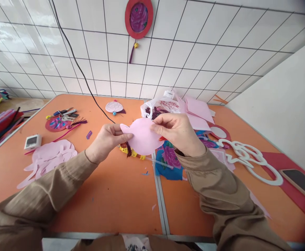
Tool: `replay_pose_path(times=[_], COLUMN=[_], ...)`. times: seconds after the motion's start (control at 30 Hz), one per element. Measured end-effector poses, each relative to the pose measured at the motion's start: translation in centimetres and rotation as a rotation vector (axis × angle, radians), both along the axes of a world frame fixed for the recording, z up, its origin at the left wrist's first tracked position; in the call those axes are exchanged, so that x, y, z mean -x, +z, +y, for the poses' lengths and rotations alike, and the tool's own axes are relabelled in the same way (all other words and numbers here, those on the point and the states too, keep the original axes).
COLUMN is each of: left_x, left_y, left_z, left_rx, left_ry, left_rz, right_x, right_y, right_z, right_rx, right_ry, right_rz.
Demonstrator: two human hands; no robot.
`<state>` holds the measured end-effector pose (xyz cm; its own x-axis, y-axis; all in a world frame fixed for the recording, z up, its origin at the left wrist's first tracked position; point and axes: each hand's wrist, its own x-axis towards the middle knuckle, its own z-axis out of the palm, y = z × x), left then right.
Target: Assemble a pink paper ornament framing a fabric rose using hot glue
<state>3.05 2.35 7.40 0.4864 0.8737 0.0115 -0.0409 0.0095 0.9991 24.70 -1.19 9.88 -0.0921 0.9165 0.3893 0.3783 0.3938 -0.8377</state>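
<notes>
A pink cutout, rounded with a small pointed tab at its left, is held up over the table between both hands. My left hand pinches its left side, thumb in front. My right hand grips its upper right edge between thumb and fingers. Whether the piece is paper, felt or foam I cannot tell. Behind and below it, partly hidden, lie a yellow tool and a dark red tassel. Blue fabric with a purple rose lies just under my right hand.
Pink scraps and a small white device lie at left, near keys. Behind my hands is a plastic bag; pink sheets lie beside it. White cutout rings and a phone are right. A black cable hangs down.
</notes>
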Motion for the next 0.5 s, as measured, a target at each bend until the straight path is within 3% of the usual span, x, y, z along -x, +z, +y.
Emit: replay_pose_path(times=[0.07, 0.17, 0.23, 0.3, 0.4, 0.5], left_x=[-0.1, -0.1, 0.1, 0.3, 0.6, 0.5], left_y=[0.0, 0.0, 0.0, -0.2, -0.9, -1.9], left_z=[0.1, 0.1, 0.0, -0.1, -0.2, 0.0], left_rx=[-0.035, -0.132, -0.246, -0.454, -0.998, -1.619], left_ry=[0.035, 0.139, 0.23, 0.33, 0.423, 0.438], left_rz=[0.0, 0.017, 0.059, 0.169, 0.391, 0.46], right_x=[0.0, -0.2, -0.3, -0.3, 0.2, 1.0], right_y=[-0.1, 0.1, 0.2, 0.1, -0.7, -1.5], right_z=[0.0, -0.4, -0.7, -0.7, 0.0, 0.9], right_rx=[-0.086, -0.355, -0.345, -0.091, 0.366, 0.629], right_ry=[-0.053, -0.268, -0.318, -0.149, 0.217, 0.324], right_rz=[0.003, -0.042, -0.064, -0.003, 0.227, 0.425])
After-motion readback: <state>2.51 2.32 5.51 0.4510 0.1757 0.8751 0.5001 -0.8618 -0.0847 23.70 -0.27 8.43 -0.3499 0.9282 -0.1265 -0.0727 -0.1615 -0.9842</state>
